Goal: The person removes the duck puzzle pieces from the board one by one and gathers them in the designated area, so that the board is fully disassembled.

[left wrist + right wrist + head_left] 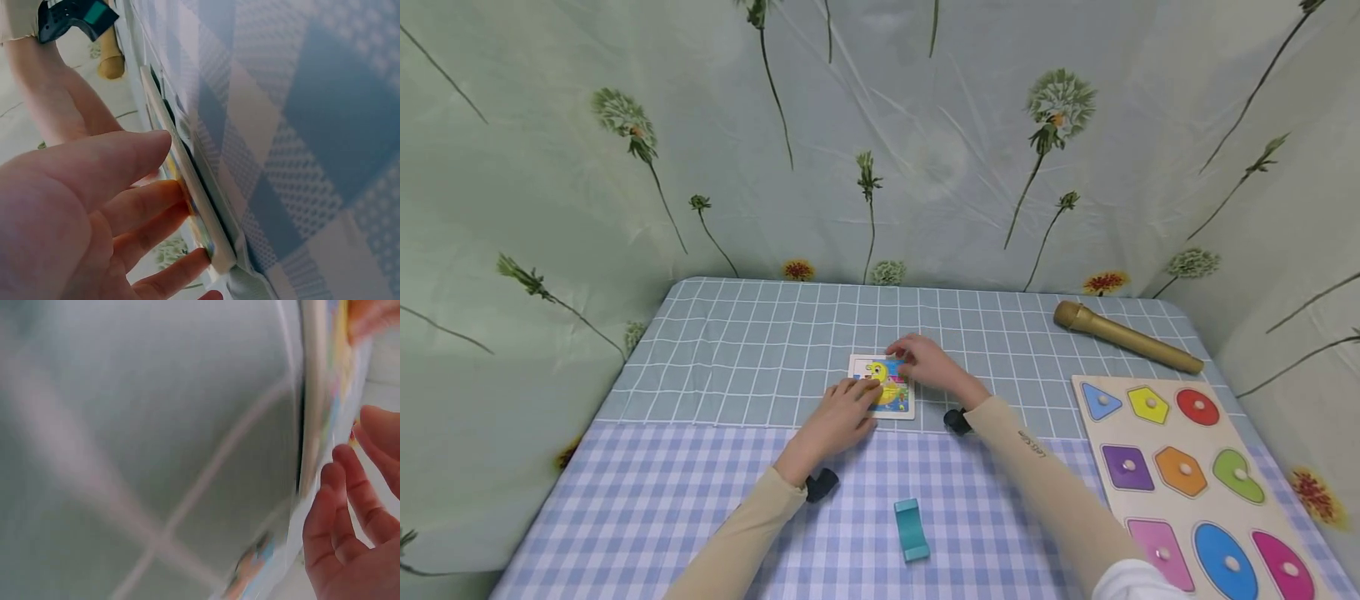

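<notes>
A small square picture puzzle (891,398) with a yellow duck on a blue background and a pale wooden border lies flat on the table. My left hand (841,417) rests over its left side; in the left wrist view, loosely bent fingertips touch the picture and the thumb lies near the board's edge. At the puzzle's upper right corner is my right hand (928,364), its fingers loosely bent. The right wrist view shows nothing held between its thumb and fingers (322,519). Beyond the board lies a small colourful piece (250,569), hidden from the head view.
To the right lies a large wooden shape board (1165,425) with knobbed coloured pieces. Behind it is a gold microphone-shaped stick (1127,337). A teal curved block (912,530) sits near the front. A dandelion-print cloth (880,125) hangs behind the table.
</notes>
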`<action>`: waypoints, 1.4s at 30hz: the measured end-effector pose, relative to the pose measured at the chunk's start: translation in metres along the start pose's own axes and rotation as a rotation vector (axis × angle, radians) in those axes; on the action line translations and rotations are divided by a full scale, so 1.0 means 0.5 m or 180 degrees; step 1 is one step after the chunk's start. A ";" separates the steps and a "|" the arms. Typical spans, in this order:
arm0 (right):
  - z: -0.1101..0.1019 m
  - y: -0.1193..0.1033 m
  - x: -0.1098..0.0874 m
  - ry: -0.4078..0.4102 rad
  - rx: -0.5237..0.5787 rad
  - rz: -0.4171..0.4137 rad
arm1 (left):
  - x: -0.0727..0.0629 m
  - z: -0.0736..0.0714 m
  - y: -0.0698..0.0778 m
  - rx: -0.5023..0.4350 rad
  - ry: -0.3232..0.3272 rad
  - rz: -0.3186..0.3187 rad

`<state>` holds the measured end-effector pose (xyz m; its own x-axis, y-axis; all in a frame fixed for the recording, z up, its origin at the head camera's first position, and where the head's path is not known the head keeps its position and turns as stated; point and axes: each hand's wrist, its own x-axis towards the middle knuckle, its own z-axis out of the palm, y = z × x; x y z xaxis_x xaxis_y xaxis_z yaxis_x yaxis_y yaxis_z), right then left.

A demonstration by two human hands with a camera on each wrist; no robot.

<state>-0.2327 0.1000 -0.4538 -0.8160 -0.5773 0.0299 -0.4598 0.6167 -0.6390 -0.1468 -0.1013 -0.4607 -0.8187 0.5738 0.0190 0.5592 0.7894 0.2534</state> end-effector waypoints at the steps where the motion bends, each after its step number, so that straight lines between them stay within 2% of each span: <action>1: 0.007 -0.005 0.003 -0.0066 -0.0094 -0.0027 | 0.000 0.000 0.000 0.0016 -0.0002 0.0015; 5: 0.023 -0.024 0.014 -0.0242 -0.0352 -0.0038 | 0.000 -0.001 0.001 0.0057 0.0026 0.0093; 10: 0.029 -0.036 0.023 -0.0385 -0.0489 0.0026 | 0.003 -0.002 0.003 0.0154 0.0102 0.0187; 16: 0.034 -0.037 0.024 -0.0324 -0.0355 0.0067 | 0.006 0.000 0.004 0.0272 0.0174 0.0223; 20: 0.039 -0.036 0.022 -0.0210 -0.0288 0.0013 | 0.006 0.001 0.005 0.0304 0.0205 0.0230; 23: 0.042 -0.035 0.022 -0.0020 -0.0044 0.0038 | 0.006 0.000 0.005 0.0301 0.0199 0.0214; 29: 0.038 -0.026 0.025 0.0403 0.0561 0.0370 | 0.007 -0.004 0.005 0.0253 0.0131 0.0151; 35: -0.007 0.009 0.004 0.0631 0.1140 0.0697 | 0.009 -0.005 0.006 0.0194 0.0091 0.0068; 39: -0.044 0.053 -0.027 0.0814 0.1171 0.0908 | 0.009 -0.003 0.006 0.0223 0.0079 0.0031; 42: -0.068 0.081 -0.052 0.0921 0.1038 0.1073 | 0.009 -0.003 0.006 0.0209 0.0105 0.0040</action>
<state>-0.2419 0.1583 -0.4545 -0.9834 -0.1775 -0.0371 -0.0613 0.5177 -0.8534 -0.1488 -0.0964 -0.4586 -0.8149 0.5771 0.0540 0.5759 0.7954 0.1890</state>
